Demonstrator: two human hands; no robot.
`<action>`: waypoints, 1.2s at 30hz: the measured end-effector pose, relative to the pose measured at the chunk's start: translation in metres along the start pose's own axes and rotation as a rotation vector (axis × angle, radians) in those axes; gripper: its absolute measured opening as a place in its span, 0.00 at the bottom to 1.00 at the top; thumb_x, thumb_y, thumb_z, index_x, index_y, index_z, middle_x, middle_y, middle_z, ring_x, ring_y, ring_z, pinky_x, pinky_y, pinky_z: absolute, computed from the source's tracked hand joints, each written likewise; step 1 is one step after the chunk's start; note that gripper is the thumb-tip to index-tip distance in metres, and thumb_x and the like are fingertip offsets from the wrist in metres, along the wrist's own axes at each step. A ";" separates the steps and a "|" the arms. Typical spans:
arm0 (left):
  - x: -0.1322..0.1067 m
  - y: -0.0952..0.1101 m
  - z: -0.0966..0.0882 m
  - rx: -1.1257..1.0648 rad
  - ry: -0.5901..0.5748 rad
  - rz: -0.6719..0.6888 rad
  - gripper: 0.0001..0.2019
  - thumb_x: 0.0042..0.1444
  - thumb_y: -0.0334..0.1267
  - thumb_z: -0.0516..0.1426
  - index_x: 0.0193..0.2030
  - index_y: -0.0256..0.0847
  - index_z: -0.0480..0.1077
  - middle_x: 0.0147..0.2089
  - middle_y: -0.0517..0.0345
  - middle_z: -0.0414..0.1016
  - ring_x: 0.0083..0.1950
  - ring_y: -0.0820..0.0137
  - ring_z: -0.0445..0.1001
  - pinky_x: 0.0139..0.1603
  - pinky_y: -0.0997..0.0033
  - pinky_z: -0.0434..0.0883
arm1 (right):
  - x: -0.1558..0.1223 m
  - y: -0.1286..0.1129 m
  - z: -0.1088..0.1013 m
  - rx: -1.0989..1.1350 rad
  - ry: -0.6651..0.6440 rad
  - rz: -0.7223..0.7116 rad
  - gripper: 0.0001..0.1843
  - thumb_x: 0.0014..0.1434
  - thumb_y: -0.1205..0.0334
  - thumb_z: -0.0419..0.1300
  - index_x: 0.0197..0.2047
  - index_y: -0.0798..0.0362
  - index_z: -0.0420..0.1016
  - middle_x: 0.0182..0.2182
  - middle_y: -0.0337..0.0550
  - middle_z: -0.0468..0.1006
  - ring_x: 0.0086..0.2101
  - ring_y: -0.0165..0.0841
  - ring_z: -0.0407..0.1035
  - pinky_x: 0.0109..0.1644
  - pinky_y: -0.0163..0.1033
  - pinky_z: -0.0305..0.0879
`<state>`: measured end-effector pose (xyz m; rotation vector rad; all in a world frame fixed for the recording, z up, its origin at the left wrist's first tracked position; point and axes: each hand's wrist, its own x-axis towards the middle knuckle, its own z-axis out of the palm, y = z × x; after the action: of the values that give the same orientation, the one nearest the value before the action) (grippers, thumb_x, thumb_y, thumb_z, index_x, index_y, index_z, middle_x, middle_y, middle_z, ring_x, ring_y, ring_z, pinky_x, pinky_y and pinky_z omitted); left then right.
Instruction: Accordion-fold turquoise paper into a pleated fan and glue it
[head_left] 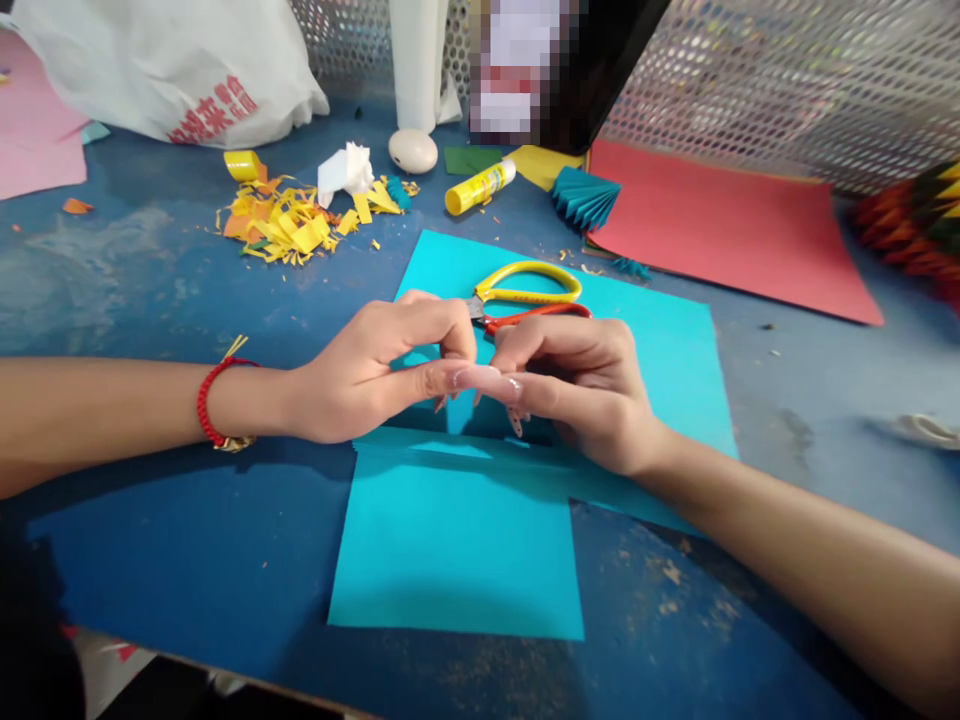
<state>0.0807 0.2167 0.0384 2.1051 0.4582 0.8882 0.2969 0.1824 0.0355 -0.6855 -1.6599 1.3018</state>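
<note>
My left hand (pixel 397 365) and my right hand (pixel 581 385) meet over a turquoise paper sheet, thumb tips touching and fingers curled. What the fingers pinch, if anything, is hidden behind the thumbs. Just below them lies a smaller turquoise piece of paper (pixel 457 550), with narrow folds along its far edge. The larger turquoise sheet (pixel 660 370) spreads out beneath both hands. Behind my knuckles, scissors (pixel 529 297) with one yellow and one red handle rest on that sheet; their blades are mostly covered by my left hand.
Yellow and orange paper scraps (pixel 292 222) are heaped at the back left, near a white plastic bag (pixel 172 70). A yellow glue stick (pixel 480 187), a teal pleated paper fan (pixel 586 197) and red paper (pixel 735 230) lie behind the scissors. A metal mesh panel (pixel 795 80) stands behind.
</note>
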 end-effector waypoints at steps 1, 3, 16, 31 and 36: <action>-0.001 0.000 0.000 0.000 0.014 0.004 0.16 0.73 0.49 0.58 0.34 0.45 0.71 0.28 0.61 0.76 0.32 0.69 0.73 0.47 0.62 0.71 | 0.000 0.000 0.001 -0.015 0.027 -0.017 0.15 0.64 0.54 0.71 0.29 0.51 0.77 0.20 0.32 0.74 0.20 0.24 0.62 0.25 0.36 0.61; -0.002 -0.001 0.000 0.002 0.024 0.010 0.15 0.72 0.47 0.59 0.34 0.45 0.71 0.29 0.62 0.76 0.31 0.70 0.73 0.46 0.63 0.71 | -0.001 0.000 0.003 -0.070 0.098 -0.052 0.18 0.63 0.52 0.71 0.26 0.51 0.75 0.19 0.31 0.71 0.19 0.24 0.58 0.25 0.37 0.59; 0.000 -0.003 0.002 -0.031 0.030 0.027 0.14 0.68 0.39 0.64 0.30 0.44 0.68 0.26 0.67 0.72 0.29 0.73 0.69 0.49 0.64 0.70 | -0.004 -0.001 0.007 -0.200 0.338 -0.093 0.15 0.51 0.71 0.65 0.20 0.48 0.68 0.16 0.33 0.65 0.20 0.27 0.52 0.25 0.42 0.52; 0.000 -0.011 0.003 -0.227 0.162 0.053 0.12 0.73 0.44 0.57 0.35 0.48 0.73 0.27 0.61 0.73 0.26 0.73 0.73 0.25 0.67 0.71 | -0.001 0.012 -0.001 -0.118 0.460 -0.105 0.12 0.57 0.66 0.65 0.24 0.48 0.70 0.19 0.33 0.67 0.19 0.27 0.54 0.24 0.39 0.51; 0.009 -0.018 -0.003 -0.135 0.112 0.093 0.12 0.68 0.46 0.61 0.32 0.49 0.74 0.26 0.60 0.74 0.24 0.71 0.72 0.21 0.69 0.69 | -0.002 0.011 0.000 -0.108 0.358 -0.035 0.16 0.62 0.49 0.71 0.30 0.48 0.72 0.22 0.33 0.73 0.19 0.27 0.61 0.23 0.38 0.61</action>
<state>0.0846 0.2349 0.0293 1.9734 0.3493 1.0653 0.2965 0.1839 0.0247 -0.8932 -1.4475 1.0010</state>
